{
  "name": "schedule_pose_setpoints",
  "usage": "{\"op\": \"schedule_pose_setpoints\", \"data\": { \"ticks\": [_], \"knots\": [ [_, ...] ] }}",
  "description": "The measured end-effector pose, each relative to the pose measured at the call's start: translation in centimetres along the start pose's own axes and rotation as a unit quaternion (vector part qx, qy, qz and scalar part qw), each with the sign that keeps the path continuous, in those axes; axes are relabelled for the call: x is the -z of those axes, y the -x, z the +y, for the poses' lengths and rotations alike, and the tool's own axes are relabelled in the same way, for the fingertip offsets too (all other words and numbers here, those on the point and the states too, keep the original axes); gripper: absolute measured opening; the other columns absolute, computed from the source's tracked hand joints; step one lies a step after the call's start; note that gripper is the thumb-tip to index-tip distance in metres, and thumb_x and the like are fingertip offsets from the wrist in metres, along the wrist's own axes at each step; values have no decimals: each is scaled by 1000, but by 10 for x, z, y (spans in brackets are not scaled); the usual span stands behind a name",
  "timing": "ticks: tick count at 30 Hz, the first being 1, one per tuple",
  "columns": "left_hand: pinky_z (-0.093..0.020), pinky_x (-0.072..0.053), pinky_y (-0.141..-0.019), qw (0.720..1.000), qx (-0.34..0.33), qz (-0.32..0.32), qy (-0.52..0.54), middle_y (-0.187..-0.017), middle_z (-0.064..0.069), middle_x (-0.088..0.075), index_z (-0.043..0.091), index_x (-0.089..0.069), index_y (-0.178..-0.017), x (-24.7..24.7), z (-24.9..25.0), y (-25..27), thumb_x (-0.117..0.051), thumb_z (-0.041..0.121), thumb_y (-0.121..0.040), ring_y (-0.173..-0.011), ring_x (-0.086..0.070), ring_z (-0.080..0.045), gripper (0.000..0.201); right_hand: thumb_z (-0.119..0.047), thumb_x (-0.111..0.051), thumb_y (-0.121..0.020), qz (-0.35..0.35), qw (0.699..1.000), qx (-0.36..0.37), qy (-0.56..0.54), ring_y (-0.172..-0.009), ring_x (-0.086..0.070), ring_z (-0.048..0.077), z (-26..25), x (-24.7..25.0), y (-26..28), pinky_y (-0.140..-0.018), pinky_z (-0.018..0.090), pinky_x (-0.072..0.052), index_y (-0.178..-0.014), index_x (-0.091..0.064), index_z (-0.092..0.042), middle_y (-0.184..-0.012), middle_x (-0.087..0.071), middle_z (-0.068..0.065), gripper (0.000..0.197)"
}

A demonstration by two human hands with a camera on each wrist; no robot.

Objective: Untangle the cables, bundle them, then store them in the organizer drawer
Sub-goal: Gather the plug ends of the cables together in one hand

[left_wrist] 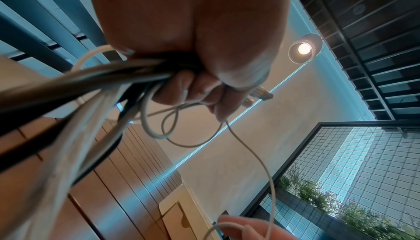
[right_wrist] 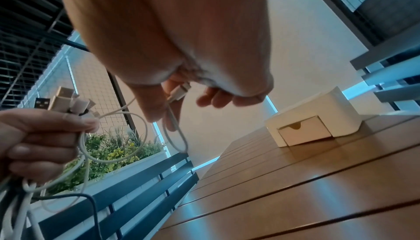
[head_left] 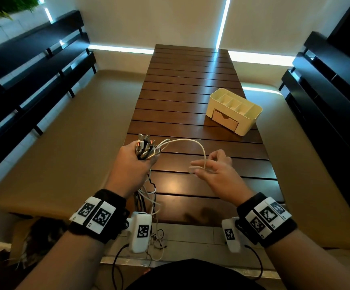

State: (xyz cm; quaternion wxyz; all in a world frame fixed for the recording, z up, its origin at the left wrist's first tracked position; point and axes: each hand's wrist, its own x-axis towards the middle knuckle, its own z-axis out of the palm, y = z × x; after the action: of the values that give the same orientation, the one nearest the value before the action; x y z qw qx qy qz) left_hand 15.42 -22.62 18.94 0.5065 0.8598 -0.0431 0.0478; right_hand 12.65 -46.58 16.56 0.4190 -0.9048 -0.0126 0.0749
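Note:
My left hand (head_left: 132, 164) grips a bunch of white and dark cables (head_left: 147, 147) above the table's near left part, their USB plugs sticking up out of the fist. The loose lengths hang down past the table edge (head_left: 149, 197). One thin white cable (head_left: 190, 141) arcs from the bunch across to my right hand (head_left: 209, 166). In the right wrist view its plug end (right_wrist: 179, 91) lies pinched between thumb and fingers, with a small loop hanging below. The cream organizer (head_left: 234, 110) stands further back on the right, its small drawer (head_left: 225, 120) closed.
The slatted wooden table (head_left: 190, 84) runs away from me between two tan benches with dark slatted backs (head_left: 34, 65). A brown bag (head_left: 34, 243) sits low at my left. More cable ends dangle below the near edge (head_left: 157, 239).

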Motion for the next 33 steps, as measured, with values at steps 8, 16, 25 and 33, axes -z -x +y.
{"op": "schedule_pose_setpoints", "data": {
  "ticks": [8, 16, 25, 33],
  "knots": [
    [-15, -40, -58, 1000, 10, -3, -7, -76, 5, -67, 17, -68, -87, -5, 2, -2, -74, 22, -89, -65, -57, 1, 8, -30, -60, -97, -15, 999, -15, -43, -93, -57, 3, 0, 5, 1, -77, 13, -40, -127, -63, -30, -104, -59, -6, 30],
    [-11, -41, -56, 1000, 4, -5, 7, -79, -5, -69, 13, -69, -87, -7, 3, -4, -74, 21, -89, -71, -59, -14, 9, -6, -63, -89, 3, 992, 8, -128, -93, -65, 13, -3, 6, 2, -87, 33, -57, -124, -54, -31, -106, -64, 1, 44],
    [-16, -43, -57, 1000, 3, -9, 17, -80, -11, -69, 11, -68, -87, -4, 3, -3, -72, 20, -90, -71, -58, -20, 11, -12, -62, -94, 12, 996, 40, -76, -86, -57, 3, -1, 3, -4, -75, 15, -47, -100, -67, -28, -99, -58, -9, 17],
    [-23, -41, -61, 1000, 13, -11, 0, -79, 0, -68, 17, -68, -87, -5, 4, -3, -73, 20, -90, -73, -61, -14, 7, -18, -61, -96, -7, 980, 51, -190, -81, -64, 5, -4, 4, -3, -75, 17, -50, -110, -70, -26, -88, -69, -5, 18]
  ]
}}
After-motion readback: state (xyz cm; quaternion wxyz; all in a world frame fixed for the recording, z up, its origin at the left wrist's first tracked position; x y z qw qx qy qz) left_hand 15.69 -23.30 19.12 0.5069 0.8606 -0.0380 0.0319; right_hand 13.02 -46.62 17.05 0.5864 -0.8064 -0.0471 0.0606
